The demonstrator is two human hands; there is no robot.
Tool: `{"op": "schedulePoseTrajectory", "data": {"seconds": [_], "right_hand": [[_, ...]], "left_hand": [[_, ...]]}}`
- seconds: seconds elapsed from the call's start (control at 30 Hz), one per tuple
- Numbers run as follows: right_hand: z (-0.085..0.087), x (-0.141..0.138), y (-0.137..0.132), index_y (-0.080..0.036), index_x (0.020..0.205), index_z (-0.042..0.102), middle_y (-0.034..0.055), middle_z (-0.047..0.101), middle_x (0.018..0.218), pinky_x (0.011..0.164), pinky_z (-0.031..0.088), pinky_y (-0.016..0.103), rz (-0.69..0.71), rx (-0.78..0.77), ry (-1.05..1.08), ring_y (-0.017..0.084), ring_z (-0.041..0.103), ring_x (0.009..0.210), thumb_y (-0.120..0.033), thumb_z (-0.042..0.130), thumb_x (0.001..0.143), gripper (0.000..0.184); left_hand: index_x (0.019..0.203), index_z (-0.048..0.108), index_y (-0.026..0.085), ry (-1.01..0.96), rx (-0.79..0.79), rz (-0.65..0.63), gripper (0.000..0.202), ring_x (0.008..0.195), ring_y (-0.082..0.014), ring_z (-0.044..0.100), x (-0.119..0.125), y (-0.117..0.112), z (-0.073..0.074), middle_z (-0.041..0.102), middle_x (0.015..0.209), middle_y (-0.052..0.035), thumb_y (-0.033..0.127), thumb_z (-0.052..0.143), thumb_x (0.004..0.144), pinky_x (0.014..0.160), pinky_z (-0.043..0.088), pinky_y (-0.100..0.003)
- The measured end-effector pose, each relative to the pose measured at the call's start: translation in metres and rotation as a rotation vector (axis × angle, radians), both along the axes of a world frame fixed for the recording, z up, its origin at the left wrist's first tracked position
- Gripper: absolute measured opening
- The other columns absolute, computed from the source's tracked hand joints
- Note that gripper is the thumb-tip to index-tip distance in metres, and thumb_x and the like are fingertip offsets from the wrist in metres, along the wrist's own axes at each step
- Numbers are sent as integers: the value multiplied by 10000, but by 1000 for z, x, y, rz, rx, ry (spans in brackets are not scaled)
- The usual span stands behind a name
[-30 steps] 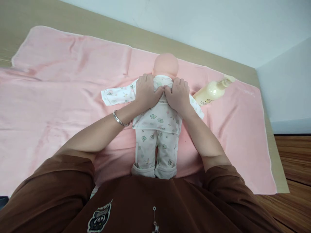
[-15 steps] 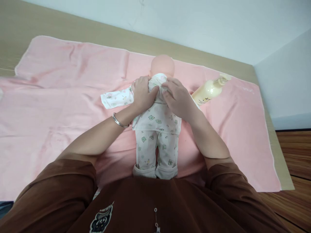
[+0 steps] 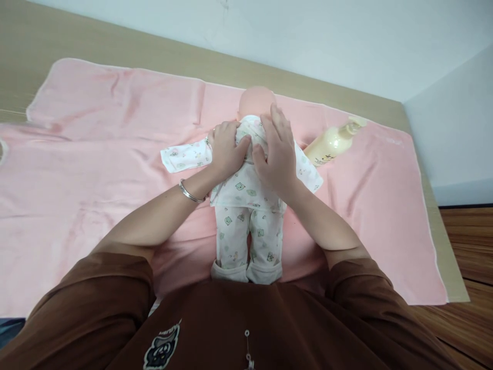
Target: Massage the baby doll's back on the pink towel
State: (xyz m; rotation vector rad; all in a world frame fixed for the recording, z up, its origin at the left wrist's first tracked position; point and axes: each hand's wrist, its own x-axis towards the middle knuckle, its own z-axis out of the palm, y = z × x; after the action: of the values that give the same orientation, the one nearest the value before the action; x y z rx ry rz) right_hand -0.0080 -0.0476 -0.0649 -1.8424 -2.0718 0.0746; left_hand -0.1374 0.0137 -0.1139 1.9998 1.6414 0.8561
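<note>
A baby doll [image 3: 252,100] lies on its back on a pink towel [image 3: 96,149], dressed in a white printed top [image 3: 250,187] and matching trousers [image 3: 246,239]. My left hand [image 3: 227,149] is closed, pinching the top's fabric at the doll's chest near the collar; a silver bangle sits on that wrist. My right hand [image 3: 275,151] lies flat with fingers stretched out over the doll's chest and right shoulder, fingertips reaching the chin. The doll's empty sleeve [image 3: 185,155] sticks out to the left.
A cream pump bottle [image 3: 333,144] lies on its side on the towel, just right of the doll. The towel covers a light wooden table [image 3: 115,46] against a white wall. Wooden floor shows at the right past the table's edge.
My right hand has gone from gripping the collar to lying flat, fingers stretched up toward the doll's chin. My left hand has gathered the top's fabric. The view shifted slightly.
</note>
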Motion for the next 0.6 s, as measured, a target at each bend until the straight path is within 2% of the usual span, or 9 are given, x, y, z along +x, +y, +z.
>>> {"op": "schedulePoseTrajectory", "data": {"seconds": [0.17, 0.3, 0.4, 0.53, 0.6], "right_hand": [[-13, -8, -3, -124, 1598, 475, 104, 351, 1774, 1437, 162, 547, 18, -110, -31, 280, 267, 1696, -210, 402, 1005, 604], [0, -4, -9, -160, 1569, 493, 83, 329, 1782, 1433, 193, 559, 46, -83, -14, 267, 267, 1695, -215, 405, 1008, 571], [0, -4, -10, -144, 1591, 453, 89, 294, 1794, 1437, 165, 563, 37, -13, -30, 263, 233, 1707, -169, 385, 994, 601], [-17, -12, -13, -77, 1600, 438, 137, 379, 1753, 1436, 175, 573, 85, -41, -37, 322, 259, 1697, -179, 421, 992, 617], [-18, -14, -19, -61, 1596, 445, 149, 422, 1729, 1421, 229, 575, 141, -38, -28, 344, 302, 1678, -171, 432, 986, 621]], "left_hand": [[1215, 626, 236, -28, 3, -2, 271, 1355, -325, 573, -1, -1, 0, 687, 1366, -129, 324, 482, 1004, 1231, 373, -548], [1189, 633, 237, -35, 24, -10, 246, 1332, -334, 586, -2, -1, -1, 700, 1343, -121, 325, 491, 1009, 1203, 394, -556], [1213, 628, 244, -4, 7, -6, 244, 1343, -321, 585, -2, -1, 1, 696, 1347, -118, 321, 506, 1017, 1204, 402, -525], [1210, 642, 233, -37, 4, 2, 255, 1340, -308, 585, -1, 0, 0, 699, 1360, -116, 288, 499, 1007, 1221, 381, -511], [1197, 651, 224, -74, 15, -8, 264, 1334, -313, 580, -1, 2, -5, 701, 1355, -118, 297, 480, 1009, 1215, 372, -528]]}}
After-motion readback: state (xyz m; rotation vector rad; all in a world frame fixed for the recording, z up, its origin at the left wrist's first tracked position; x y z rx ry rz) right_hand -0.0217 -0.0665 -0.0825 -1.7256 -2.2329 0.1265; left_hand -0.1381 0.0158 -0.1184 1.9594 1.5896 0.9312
